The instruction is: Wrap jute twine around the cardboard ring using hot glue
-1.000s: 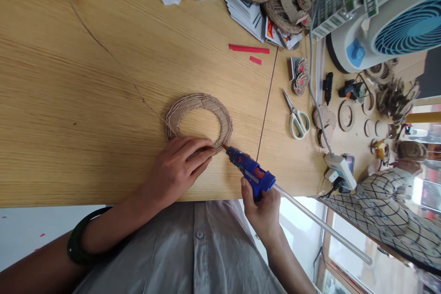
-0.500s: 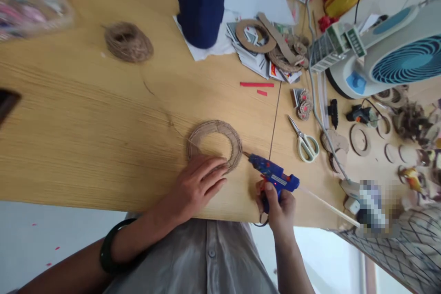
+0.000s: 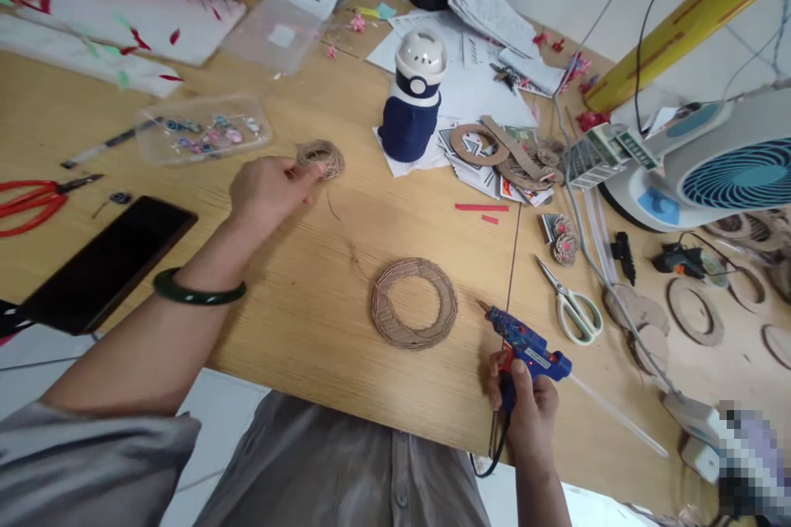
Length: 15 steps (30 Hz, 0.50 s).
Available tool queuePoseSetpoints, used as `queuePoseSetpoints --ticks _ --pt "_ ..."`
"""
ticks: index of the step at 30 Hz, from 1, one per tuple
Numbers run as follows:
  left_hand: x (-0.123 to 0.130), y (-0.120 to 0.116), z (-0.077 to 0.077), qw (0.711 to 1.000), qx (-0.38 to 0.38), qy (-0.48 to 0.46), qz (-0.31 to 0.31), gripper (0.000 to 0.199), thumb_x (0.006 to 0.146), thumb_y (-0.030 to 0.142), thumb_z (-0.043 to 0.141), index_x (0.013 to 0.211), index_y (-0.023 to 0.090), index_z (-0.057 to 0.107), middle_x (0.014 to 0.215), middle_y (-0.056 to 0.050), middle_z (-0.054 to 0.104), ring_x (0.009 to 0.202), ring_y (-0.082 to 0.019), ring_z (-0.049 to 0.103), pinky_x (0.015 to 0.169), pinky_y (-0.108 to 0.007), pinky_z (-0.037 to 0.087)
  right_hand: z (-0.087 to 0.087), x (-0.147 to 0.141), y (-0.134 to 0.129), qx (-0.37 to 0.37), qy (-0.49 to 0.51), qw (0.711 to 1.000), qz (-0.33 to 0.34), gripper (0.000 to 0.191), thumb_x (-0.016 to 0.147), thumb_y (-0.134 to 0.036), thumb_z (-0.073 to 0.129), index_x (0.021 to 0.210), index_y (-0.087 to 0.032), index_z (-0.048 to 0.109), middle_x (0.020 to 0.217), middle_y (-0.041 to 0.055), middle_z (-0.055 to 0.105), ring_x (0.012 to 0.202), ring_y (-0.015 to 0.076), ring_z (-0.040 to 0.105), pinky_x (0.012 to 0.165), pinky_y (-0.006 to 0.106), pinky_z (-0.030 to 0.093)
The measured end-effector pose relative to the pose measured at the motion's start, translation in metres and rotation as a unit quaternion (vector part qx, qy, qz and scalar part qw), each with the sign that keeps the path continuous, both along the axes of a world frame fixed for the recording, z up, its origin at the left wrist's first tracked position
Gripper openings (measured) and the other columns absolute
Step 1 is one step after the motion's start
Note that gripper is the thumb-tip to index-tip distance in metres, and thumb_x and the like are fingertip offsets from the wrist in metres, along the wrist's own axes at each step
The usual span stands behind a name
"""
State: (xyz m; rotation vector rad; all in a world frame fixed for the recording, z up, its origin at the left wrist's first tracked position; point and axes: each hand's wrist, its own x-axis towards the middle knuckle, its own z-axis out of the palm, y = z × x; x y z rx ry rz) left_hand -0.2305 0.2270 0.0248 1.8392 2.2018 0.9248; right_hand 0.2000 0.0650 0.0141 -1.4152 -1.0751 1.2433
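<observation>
My left hand point(image 3: 272, 196) reaches out to a small coil of brown twine point(image 3: 327, 156) and pinches its near edge, fingers partly hidden behind the hand. A thin strand runs from the coil to a flat cardboard ring point(image 3: 383, 309) wrapped in twine along its rim, lying on the table. In my right hand point(image 3: 525, 399) is a blue hot glue gun point(image 3: 528, 346), its nozzle pointing left toward the ring but apart from it. A clear glue stick point(image 3: 618, 414) sticks out of the gun's back.
White-handled scissors point(image 3: 578, 317), red paper strips point(image 3: 482, 207) and a grey power cord point(image 3: 581, 222) lie to the right, near a fan point(image 3: 729, 123). A navy bottle point(image 3: 411, 119) stands behind. A phone point(image 3: 105, 263), red-handled pliers point(image 3: 30, 202) and a bead tray point(image 3: 203, 150) are left.
My left hand has left the ring and moved up and left to the twine coil. The glue gun stays in my right hand. The view has tilted up, showing more of the table's far side.
</observation>
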Motion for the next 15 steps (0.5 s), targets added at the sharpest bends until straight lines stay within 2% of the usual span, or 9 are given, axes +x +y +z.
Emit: queuePoseSetpoints --ticks 2,4,8,10,13,15 --pt "0.005 0.015 -0.002 0.998 -0.035 -0.049 0.01 0.059 0.08 0.066 0.064 0.062 0.01 0.068 0.037 0.01 0.048 0.04 -0.002 0.037 0.046 -0.018 0.036 -0.001 0.0 0.001 0.007 -0.006 1.0 0.014 0.033 0.096 -0.045 0.059 0.079 -0.017 0.061 0.06 -0.0013 0.057 0.042 0.009 0.042 0.045 0.025 0.032" --pt "0.01 0.022 0.001 0.994 -0.048 -0.102 0.007 0.057 0.081 0.063 0.064 0.071 0.008 0.071 0.043 0.009 0.054 0.041 0.0 0.04 0.046 -0.016 0.034 -0.001 0.001 0.001 0.013 -0.007 1.0 0.025 0.034 0.097 -0.044 0.058 0.077 -0.017 0.061 0.055 -0.0024 0.054 0.041 0.0089 0.042 0.045 0.025 0.031" --pt "0.007 0.021 0.024 0.983 -0.024 -0.182 -0.012 0.057 0.09 0.057 0.047 0.089 0.006 0.073 0.056 0.007 0.059 0.047 0.003 0.045 0.054 -0.014 0.036 -0.005 0.002 0.0 0.013 0.014 0.999 0.026 0.033 0.097 -0.044 0.059 0.079 -0.016 0.061 0.058 -0.0021 0.056 0.041 0.0079 0.041 0.045 0.024 0.03" --pt "0.004 0.018 0.04 0.979 0.004 -0.203 -0.008 0.054 0.093 0.051 0.041 0.091 0.007 0.073 0.062 0.005 0.062 0.05 0.003 0.046 0.055 -0.014 0.036 -0.008 0.004 -0.002 0.008 0.02 0.999 0.029 0.033 0.097 -0.045 0.058 0.081 -0.016 0.062 0.059 -0.002 0.056 0.042 0.0081 0.041 0.045 0.024 0.03" --pt "0.01 0.006 0.068 0.965 0.084 -0.246 0.013 0.031 0.081 0.041 0.065 0.083 0.011 0.072 0.065 0.0 0.066 0.05 0.0 0.044 0.046 -0.015 0.033 -0.012 0.007 -0.004 -0.003 0.022 0.999 0.034 0.032 0.099 -0.044 0.055 0.084 -0.017 0.062 0.055 -0.003 0.054 0.043 0.009 0.042 0.047 0.025 0.029" --pt "0.021 -0.011 0.084 0.937 0.185 -0.296 0.017 0.02 0.075 0.033 0.073 0.076 0.013 0.071 0.061 0.0 0.064 0.051 -0.004 0.046 0.044 -0.019 0.034 -0.014 0.008 -0.005 -0.002 0.03 0.999 0.031 0.03 0.1 -0.043 0.055 0.085 -0.017 0.062 0.056 -0.0028 0.054 0.044 0.0091 0.043 0.048 0.025 0.029"
